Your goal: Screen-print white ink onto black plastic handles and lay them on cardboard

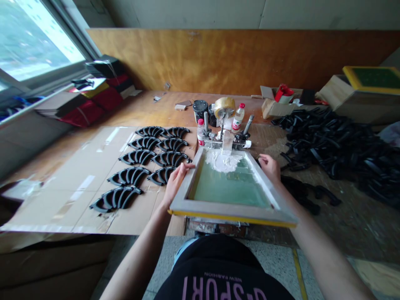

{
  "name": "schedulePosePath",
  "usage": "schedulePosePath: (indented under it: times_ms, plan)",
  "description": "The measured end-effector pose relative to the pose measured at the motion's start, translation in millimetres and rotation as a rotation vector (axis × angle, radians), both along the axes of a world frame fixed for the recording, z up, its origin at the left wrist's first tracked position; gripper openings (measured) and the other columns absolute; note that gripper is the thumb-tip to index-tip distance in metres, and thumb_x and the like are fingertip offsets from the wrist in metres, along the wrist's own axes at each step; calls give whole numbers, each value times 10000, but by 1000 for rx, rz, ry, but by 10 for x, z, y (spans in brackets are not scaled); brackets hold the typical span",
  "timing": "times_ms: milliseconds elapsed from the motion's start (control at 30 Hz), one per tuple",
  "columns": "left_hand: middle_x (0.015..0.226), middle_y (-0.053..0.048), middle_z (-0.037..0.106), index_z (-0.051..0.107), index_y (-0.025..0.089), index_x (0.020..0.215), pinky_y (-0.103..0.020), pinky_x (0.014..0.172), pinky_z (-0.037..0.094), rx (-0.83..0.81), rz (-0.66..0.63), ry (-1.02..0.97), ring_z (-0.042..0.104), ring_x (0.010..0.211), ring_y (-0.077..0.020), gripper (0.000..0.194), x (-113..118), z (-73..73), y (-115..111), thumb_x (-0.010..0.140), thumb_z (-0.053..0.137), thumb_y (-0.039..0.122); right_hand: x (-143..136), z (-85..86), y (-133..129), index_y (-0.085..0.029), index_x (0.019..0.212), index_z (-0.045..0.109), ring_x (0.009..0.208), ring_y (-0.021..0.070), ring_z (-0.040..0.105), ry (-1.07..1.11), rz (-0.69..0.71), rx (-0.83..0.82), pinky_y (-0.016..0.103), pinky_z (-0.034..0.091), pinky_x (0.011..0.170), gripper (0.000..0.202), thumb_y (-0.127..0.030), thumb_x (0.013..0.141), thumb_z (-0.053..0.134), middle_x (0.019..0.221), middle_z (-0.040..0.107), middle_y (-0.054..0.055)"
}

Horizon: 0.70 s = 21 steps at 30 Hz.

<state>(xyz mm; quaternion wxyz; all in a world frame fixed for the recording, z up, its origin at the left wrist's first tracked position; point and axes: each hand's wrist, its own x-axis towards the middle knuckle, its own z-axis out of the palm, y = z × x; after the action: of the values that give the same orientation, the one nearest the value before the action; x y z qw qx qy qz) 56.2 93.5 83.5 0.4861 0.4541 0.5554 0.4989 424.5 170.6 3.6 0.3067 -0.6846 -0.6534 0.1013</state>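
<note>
A wooden screen-printing frame (231,211) with green mesh lies in front of me, its near edge raised a little. White ink (223,161) is pooled at its far end. My left hand (175,182) grips the frame's left rail. My right hand (269,167) holds the right rail near the far corner. The frame is hinged to a metal clamp (226,142) at its far side.
Black curved plastic parts (142,173) lie in two rows on cardboard (78,187) to the left. A heap of the same black parts (337,146) fills the right. Bottles (238,118), a tape roll (224,106) and a black jar (200,110) stand behind the clamp.
</note>
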Motion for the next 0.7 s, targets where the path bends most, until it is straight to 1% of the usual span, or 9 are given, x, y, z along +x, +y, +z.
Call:
schedulePosePath:
  times_ms: [67, 167, 200, 267, 367, 467, 567, 633, 700]
  plan:
    - [774, -18, 650, 690, 158, 1070, -214, 527, 404, -134, -73, 32, 541, 608, -120, 520, -51, -269, -169, 800, 589, 590, -130, 175, 96, -164, 1287, 558, 1036, 275, 625, 32, 19, 109, 461, 489, 925, 430, -342, 901, 495, 1196, 637, 152]
    - [753, 12, 623, 533, 207, 1339, -204, 520, 388, -220, -90, 38, 534, 595, -115, 664, -52, -695, -285, 771, 642, 534, -596, 377, 283, -176, 1375, 467, 1259, 300, 469, -88, 226, 271, 474, 375, 1066, 620, -302, 803, 672, 1445, 428, 155]
    - [737, 20, 610, 493, 212, 1377, -205, 521, 386, -227, -83, 61, 528, 586, -113, 700, -42, -814, -289, 769, 643, 524, -760, 410, 344, -171, 1369, 469, 1276, 306, 442, -152, 290, 270, 469, 361, 1074, 642, -276, 780, 702, 1445, 421, 157]
    - [709, 28, 588, 483, 206, 1390, -207, 526, 382, -227, -68, 128, 511, 571, -111, 703, -25, -986, -270, 775, 630, 515, -1023, 412, 446, -162, 1267, 547, 1196, 297, 490, -270, 374, 176, 429, 406, 1010, 527, -223, 771, 713, 1303, 542, 150]
    - [736, 14, 613, 490, 217, 1391, -225, 558, 412, -233, -68, 180, 532, 593, -126, 679, -24, -1088, -229, 792, 609, 514, -1206, 307, 498, -162, 999, 642, 969, 251, 574, -393, 395, -25, 344, 450, 842, 202, -212, 807, 678, 993, 661, 108]
    - [785, -9, 654, 519, 223, 1370, -255, 604, 456, -248, -43, 181, 572, 630, -148, 658, -31, -1095, -221, 787, 619, 513, -1217, 199, 366, -161, 861, 642, 889, 230, 577, -446, 417, -60, 310, 427, 769, 84, -241, 836, 646, 903, 670, 95]
    - [816, -19, 675, 533, 229, 1357, -273, 643, 482, -253, -23, 182, 602, 669, -162, 639, -27, -1103, -236, 790, 620, 510, -1152, 198, 81, -168, 814, 639, 866, 211, 568, -458, 634, 4, 290, 404, 738, 75, -165, 852, 574, 853, 660, 75]
    - [830, -23, 682, 536, 235, 1352, -280, 661, 491, -249, -23, 185, 614, 695, -169, 627, -21, -1116, -244, 796, 615, 513, -1078, 263, -95, -171, 808, 640, 852, 197, 561, -442, 824, 30, 279, 394, 732, 123, -107, 838, 538, 828, 648, 63]
    - [831, -25, 684, 540, 237, 1349, -282, 662, 493, -248, -26, 185, 620, 704, -172, 625, -17, -1120, -246, 797, 614, 518, -1003, 349, -181, -178, 788, 638, 830, 184, 557, -410, 970, 20, 269, 388, 730, 137, -81, 811, 545, 802, 638, 49]
